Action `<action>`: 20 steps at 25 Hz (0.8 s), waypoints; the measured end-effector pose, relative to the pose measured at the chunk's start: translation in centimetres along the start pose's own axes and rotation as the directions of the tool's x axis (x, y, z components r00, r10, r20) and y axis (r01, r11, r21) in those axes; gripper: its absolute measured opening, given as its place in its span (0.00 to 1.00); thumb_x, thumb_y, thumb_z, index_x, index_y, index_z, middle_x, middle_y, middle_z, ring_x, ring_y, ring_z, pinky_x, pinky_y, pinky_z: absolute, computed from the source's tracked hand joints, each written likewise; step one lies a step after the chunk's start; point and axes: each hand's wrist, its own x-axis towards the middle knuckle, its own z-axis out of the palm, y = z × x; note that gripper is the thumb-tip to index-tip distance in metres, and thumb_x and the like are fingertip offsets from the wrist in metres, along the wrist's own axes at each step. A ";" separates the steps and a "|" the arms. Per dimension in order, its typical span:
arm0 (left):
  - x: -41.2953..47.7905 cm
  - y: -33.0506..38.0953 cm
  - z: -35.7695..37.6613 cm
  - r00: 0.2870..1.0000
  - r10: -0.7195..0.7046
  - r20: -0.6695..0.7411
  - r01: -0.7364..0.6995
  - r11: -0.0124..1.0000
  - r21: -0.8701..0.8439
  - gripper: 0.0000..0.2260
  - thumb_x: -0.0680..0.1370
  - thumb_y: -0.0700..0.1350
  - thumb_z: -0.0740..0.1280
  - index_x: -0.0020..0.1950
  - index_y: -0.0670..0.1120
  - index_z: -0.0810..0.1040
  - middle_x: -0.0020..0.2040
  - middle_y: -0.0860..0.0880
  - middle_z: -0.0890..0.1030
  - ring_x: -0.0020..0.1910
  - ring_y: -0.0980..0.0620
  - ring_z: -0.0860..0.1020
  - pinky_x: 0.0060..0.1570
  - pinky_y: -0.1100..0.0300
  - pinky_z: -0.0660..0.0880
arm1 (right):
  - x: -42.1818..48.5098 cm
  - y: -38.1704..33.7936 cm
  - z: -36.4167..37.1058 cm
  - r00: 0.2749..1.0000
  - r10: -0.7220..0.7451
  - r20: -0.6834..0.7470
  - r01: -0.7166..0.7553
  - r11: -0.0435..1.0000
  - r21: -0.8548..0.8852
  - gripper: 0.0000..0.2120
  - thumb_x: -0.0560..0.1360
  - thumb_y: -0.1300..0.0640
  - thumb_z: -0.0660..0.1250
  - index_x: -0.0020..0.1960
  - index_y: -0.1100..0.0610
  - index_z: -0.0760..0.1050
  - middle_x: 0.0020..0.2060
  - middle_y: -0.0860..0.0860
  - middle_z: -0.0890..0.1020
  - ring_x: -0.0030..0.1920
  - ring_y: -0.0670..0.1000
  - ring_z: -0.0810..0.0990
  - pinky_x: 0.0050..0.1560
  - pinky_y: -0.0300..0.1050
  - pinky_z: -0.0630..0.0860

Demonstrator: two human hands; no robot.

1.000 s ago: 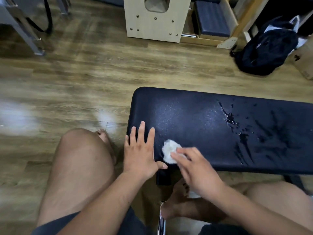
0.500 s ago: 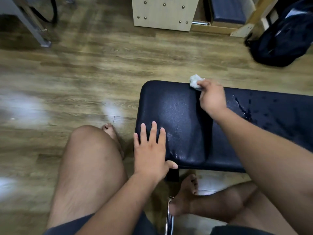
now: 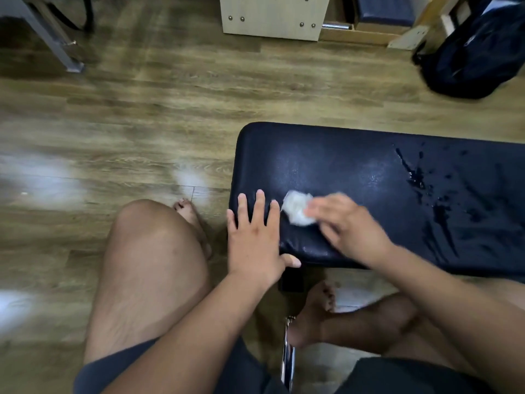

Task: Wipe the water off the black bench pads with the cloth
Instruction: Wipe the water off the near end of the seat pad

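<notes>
- The cloth (image 3: 297,209), a small white wad, sits on the near left part of the black bench pad (image 3: 355,166), just beside my left fingertips.
- My right hand (image 3: 349,226) has hold of the cloth: the fingers bend over its right side and press it down on the pad. The hand is smeared by motion, so I cannot tell where the thumb lies.
- My left hand (image 3: 255,237) holds nothing. It lies flat on the pad's near left corner, fingers straight and spread, with the thumb hooked over the near edge.
- The left half of the pad shows only a fine sheen. Water (image 3: 417,177) stands in dark streaks and splashes on the right half, well apart from the cloth.
- My left knee (image 3: 153,251) is up beside the pad's left end, and my right foot (image 3: 315,311) rests under its near edge, next to a chrome bar (image 3: 287,356).
- The bench stands on a wooden plank floor (image 3: 142,123).
- Farther off are a pale wooden box (image 3: 274,18) with metal studs, a dark backpack (image 3: 480,52) at the far right, and a grey metal leg (image 3: 42,32) at the far left.
</notes>
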 end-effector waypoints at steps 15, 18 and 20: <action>-2.6 -0.3 1.1 0.983 -0.105 -0.150 0.080 0.984 -0.160 0.59 0.67 0.72 0.66 0.74 0.48 0.26 0.79 0.42 0.37 0.78 0.41 0.38 0.75 0.42 0.39 | -5.5 -0.3 -3.3 0.744 0.646 -0.173 -0.666 0.738 -0.106 0.14 0.69 0.65 0.67 0.51 0.57 0.84 0.48 0.59 0.84 0.46 0.63 0.78 0.51 0.49 0.76; -2.8 -2.1 0.9 0.993 -0.046 -0.112 0.037 0.996 -0.083 0.53 0.71 0.70 0.64 0.77 0.47 0.31 0.79 0.42 0.39 0.78 0.42 0.36 0.76 0.40 0.41 | -7.5 0.6 -6.1 0.479 0.859 -0.179 -0.876 0.480 -0.038 0.13 0.73 0.61 0.68 0.57 0.59 0.81 0.53 0.63 0.77 0.51 0.65 0.78 0.56 0.51 0.73; -3.2 -3.2 0.8 0.995 0.016 -0.097 -0.014 0.999 0.031 0.46 0.74 0.67 0.62 0.79 0.46 0.41 0.79 0.41 0.39 0.77 0.40 0.35 0.75 0.39 0.41 | -5.3 -2.4 -4.8 0.509 0.845 -0.162 -0.861 0.505 -0.068 0.13 0.74 0.58 0.67 0.58 0.58 0.80 0.54 0.62 0.76 0.51 0.66 0.77 0.54 0.54 0.74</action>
